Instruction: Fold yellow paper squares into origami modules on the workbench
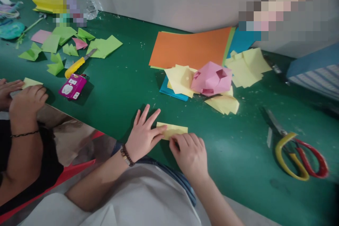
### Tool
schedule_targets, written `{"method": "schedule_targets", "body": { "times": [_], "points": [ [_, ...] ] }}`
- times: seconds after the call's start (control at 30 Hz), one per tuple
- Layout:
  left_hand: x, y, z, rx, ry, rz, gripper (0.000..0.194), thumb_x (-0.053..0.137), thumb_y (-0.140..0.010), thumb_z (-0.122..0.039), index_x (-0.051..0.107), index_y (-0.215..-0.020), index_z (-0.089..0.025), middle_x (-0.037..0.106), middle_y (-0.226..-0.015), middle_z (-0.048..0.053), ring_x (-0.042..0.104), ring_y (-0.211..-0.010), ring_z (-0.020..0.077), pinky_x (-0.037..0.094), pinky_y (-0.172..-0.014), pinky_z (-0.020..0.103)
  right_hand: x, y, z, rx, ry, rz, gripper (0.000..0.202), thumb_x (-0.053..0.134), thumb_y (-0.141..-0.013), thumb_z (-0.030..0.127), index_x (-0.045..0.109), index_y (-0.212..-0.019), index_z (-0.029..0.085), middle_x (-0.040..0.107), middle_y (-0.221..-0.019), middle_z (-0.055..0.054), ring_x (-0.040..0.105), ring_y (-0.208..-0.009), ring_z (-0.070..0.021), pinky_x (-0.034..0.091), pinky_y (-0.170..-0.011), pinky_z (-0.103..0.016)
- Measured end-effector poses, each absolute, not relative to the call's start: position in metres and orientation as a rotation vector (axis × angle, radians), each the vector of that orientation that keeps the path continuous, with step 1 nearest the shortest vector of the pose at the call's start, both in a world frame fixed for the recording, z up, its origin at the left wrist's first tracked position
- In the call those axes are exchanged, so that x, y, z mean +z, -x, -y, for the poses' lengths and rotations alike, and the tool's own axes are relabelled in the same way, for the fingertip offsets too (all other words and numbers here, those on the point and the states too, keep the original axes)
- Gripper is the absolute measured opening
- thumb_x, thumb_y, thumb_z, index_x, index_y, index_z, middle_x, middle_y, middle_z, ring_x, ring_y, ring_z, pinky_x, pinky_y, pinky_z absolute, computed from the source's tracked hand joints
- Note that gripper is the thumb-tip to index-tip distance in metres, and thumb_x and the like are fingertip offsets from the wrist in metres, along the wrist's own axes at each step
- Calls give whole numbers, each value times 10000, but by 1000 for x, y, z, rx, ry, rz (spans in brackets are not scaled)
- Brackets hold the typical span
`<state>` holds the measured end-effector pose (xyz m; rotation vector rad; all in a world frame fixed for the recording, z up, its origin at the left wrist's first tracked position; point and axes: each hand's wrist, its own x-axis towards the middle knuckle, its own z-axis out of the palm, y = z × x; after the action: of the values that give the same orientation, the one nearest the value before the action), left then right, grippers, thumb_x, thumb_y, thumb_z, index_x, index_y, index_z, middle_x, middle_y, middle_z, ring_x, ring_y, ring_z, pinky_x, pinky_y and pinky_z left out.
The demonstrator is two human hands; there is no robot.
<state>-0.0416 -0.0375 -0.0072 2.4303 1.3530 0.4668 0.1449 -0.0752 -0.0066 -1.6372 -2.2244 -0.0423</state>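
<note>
A small pale yellow paper strip (176, 129) lies flat on the green table near its front edge. My left hand (143, 134) has its fingers spread over the table, with the thumb and a fingertip resting on the strip's left part. At the strip's lower right edge, the curled fingers of my right hand (191, 153) press the paper against the tabletop. Beyond the hands sit a pink folded paper shape (211, 78) and loose yellow sheets (180, 79).
Large scissors (293, 155) lie at the right. Orange sheets (190, 49) rest by the wall. At the left are a yellow cutter (75, 67), a magenta box (72, 86), green paper pieces (104, 46) and another person's hands (28, 97) holding yellow paper.
</note>
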Motion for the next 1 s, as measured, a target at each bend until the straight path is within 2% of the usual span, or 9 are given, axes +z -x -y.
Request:
{"method": "schedule_targets", "body": {
  "times": [0.37, 0.47, 0.57, 0.67, 0.77, 0.83, 0.9, 1.0],
  "points": [
    [-8, 44, 38, 467, -2499, -1342, 296, 556, -921, -343, 629, -1207, -324, 394, -1498, 59, 177, -1454, 355, 220, -1118, 663, -4, -178, 81, -39, 1789, 2252, 193, 539, -866, 218, 542, -673, 205, 547, -622, -15, 482, -657, -177, 309, -639, -315],
    [-8, 45, 38, 540, -2505, -1288, 342, 549, -929, -291, 573, -1270, -313, 521, -1382, 61, 283, -1420, 307, 197, -1138, 643, -4, -191, 78, 139, 1782, 2093, 155, 529, -901, 311, 625, -864, 195, 611, -716, -29, 543, -693, -179, 385, -656, -313],
    [-8, 45, 38, 624, -2461, -1270, 372, 558, -919, -226, 543, -1288, -272, 633, -1196, 49, 416, -1338, 248, 197, -1167, 583, -6, -195, 71, 328, 1785, 1958, 357, 557, -881, 467, 623, -1108, 199, 646, -832, -52, 581, -726, -184, 453, -660, -322],
    [-5, 43, 37, 649, -2409, -1257, 403, 587, -899, -234, 518, -1296, -241, 644, -1151, 49, 473, -1281, 229, 223, -1171, 546, -8, -191, 65, 494, 1754, 1928, 330, 602, -841, 493, 667, -1022, 225, 646, -853, -55, 600, -740, -188, 474, -641, -322],
    [-2, 42, 36, 595, -2390, -1225, 515, 660, -850, -305, 479, -1324, -215, 618, -1213, 69, 468, -1278, 248, 229, -1165, 549, -9, -183, 63, 612, 1704, 1864, 200, 605, -847, 417, 677, -804, 235, 639, -809, -46, 604, -729, -179, 478, -623, -308],
    [-1, 43, 36, 554, -2390, -1195, 564, 695, -821, -311, 469, -1328, -209, 616, -1218, 73, 478, -1264, 255, 224, -1163, 557, -8, -180, 64, 674, 1684, 1804, 192, 591, -855, 376, 654, -746, 231, 637, -798, -42, 595, -705, -164, 482, -609, -293],
    [-2, 43, 36, 530, -2391, -1171, 563, 708, -811, -297, 478, -1318, -213, 625, -1196, 69, 493, -1244, 254, 226, -1160, 557, -7, -178, 66, 689, 1689, 1766, 175, 580, -861, 371, 650, -788, 227, 634, -791, -37, 574, -667, -151, 484, -593, -286],
    [-1, 44, 35, 515, -2390, -1151, 544, 709, -807, -255, 493, -1305, -220, 637, -1138, 56, 511, -1216, 239, 250, -1157, 528, -7, -176, 68, 632, 1700, 1823, 224, 595, -851, 409, 661, -952, 220, 634, -798, -38, 573, -672, -161, 492, -610, -305]
  ]
}}
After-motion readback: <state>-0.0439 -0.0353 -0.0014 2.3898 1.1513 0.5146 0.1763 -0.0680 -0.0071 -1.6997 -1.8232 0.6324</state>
